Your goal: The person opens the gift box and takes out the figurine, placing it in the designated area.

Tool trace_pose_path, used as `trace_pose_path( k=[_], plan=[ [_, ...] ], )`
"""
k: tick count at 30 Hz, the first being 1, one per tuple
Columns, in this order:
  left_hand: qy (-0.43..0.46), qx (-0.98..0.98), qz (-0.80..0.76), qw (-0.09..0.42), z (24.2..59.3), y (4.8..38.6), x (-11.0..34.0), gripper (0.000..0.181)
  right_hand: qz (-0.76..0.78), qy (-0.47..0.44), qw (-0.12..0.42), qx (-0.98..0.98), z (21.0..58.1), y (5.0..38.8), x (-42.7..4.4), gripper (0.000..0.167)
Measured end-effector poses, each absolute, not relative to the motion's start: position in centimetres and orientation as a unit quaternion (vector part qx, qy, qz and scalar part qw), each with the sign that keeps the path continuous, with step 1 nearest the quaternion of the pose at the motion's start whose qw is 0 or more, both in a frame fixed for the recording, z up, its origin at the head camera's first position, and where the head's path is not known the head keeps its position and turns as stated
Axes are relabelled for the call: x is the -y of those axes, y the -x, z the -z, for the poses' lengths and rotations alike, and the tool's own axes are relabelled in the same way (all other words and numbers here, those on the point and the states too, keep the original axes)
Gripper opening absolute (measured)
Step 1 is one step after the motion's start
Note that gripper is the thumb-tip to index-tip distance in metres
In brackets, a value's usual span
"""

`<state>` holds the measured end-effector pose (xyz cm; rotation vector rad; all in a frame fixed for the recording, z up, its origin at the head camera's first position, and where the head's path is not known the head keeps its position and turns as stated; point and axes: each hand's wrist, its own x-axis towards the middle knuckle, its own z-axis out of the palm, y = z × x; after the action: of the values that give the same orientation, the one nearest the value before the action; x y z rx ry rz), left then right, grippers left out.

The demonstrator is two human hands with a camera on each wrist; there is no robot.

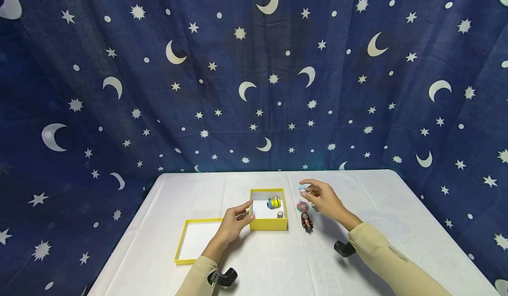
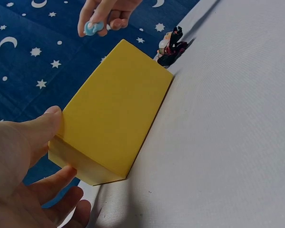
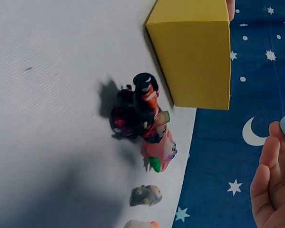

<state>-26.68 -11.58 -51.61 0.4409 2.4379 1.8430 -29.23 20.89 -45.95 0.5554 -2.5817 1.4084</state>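
In the head view a yellow box [image 1: 268, 224] with a white inside stands open-topped on the table. My left hand [image 1: 232, 225] touches its left side, thumb at the front corner and fingers against the wall. Inside lie a yellow-and-blue Minion figurine [image 1: 274, 203] and a small grey-brown figurine [image 1: 280, 214]. Right of the box my right hand [image 1: 325, 201] pinches a light-blue figurine [image 1: 303, 189], raised above the table. Below that hand are a pink-and-green figurine [image 1: 303, 206] and a black-and-red figurine [image 1: 307, 222]. The right wrist view also shows a grey figurine [image 3: 146, 195].
A yellow-rimmed lid [image 1: 200, 238] lies with its white inside up, left of the box. At the right wrist view's bottom edge, a white figurine with orange [image 3: 140, 224] is partly cut off. Behind the white-covered table [image 1: 270, 265] hangs a dark-blue curtain [image 1: 222, 88].
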Motion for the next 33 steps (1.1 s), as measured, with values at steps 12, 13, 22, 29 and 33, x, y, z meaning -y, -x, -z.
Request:
trace_pose_path(
  k=[12,13,22,29,33],
  plan=[
    [-0.143,-0.792,-0.593,0.027,51.5,26.7,11.6,0.051,-0.476,-0.199,0.088,0.852,47.0,28.5,-23.0,0.031],
    [-0.142,-0.792,-0.593,0.027,51.5,26.7,11.6,0.051,-0.477,-0.2,0.088,0.851,47.1,28.5,-23.2,0.031],
    [-0.141,-0.793,-0.593,0.028,51.6,26.7,11.6,0.053,-0.481,-0.185,0.055,0.855,47.9,28.0,-24.2,0.035],
    [-0.141,-0.791,-0.594,0.027,51.6,26.7,11.7,0.052,-0.49,-0.189,0.036,0.85,48.6,27.4,-24.9,0.036],
    [-0.14,-0.793,-0.593,0.029,51.7,26.7,11.7,0.051,-0.485,-0.188,0.042,0.853,48.9,27.2,-25.1,0.033]
  ],
)
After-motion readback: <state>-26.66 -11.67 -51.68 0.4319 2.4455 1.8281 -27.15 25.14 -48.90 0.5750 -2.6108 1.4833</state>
